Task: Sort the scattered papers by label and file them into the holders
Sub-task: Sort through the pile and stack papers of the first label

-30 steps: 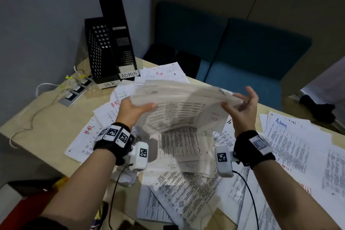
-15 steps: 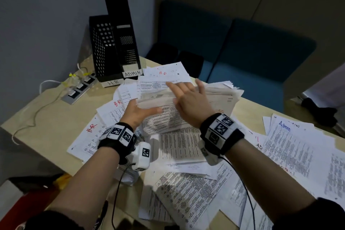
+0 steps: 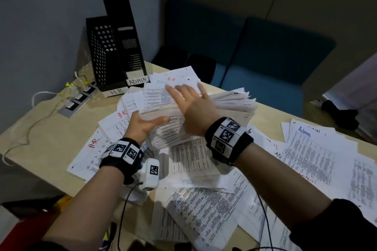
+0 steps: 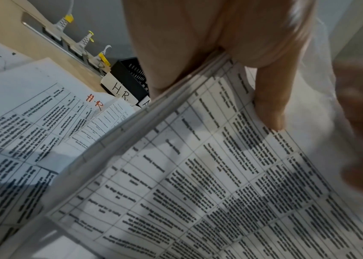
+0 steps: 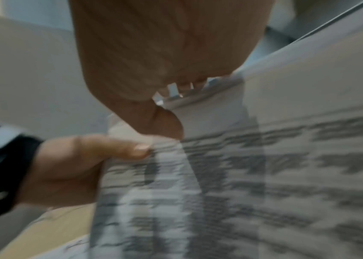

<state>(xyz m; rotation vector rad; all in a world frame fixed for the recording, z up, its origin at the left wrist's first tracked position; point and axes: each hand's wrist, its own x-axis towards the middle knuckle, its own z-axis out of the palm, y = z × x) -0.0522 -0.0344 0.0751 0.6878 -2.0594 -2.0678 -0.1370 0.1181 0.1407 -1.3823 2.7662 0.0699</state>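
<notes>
A thick stack of printed papers (image 3: 230, 101) is held over the middle of the table. My left hand (image 3: 145, 124) grips its near-left edge, the thumb (image 4: 269, 105) pressed on the printed sheet (image 4: 198, 175). Lying flat on top of the stack is my right hand (image 3: 189, 103), its fingers straight and spread. Two black holders stand at the far left corner: the perforated one (image 3: 102, 53) labelled HR (image 4: 120, 89) and the taller one (image 3: 126, 32) labelled ADMIN. The right wrist view is blurred and shows my right palm (image 5: 153, 52) on the stack's edge.
Loose sheets marked HR (image 3: 93, 142) lie left of the stack, and another HR sheet (image 3: 171, 78) lies by the holders. Sheets marked Admin (image 3: 304, 131) cover the right side. A power strip (image 3: 77, 98) with cables sits at the far left. Blue seats (image 3: 265, 67) stand beyond the table.
My right hand has let go of the stack's right end and swung over onto its top, fingers spread. The stack has come down lower. My left hand keeps its grip.
</notes>
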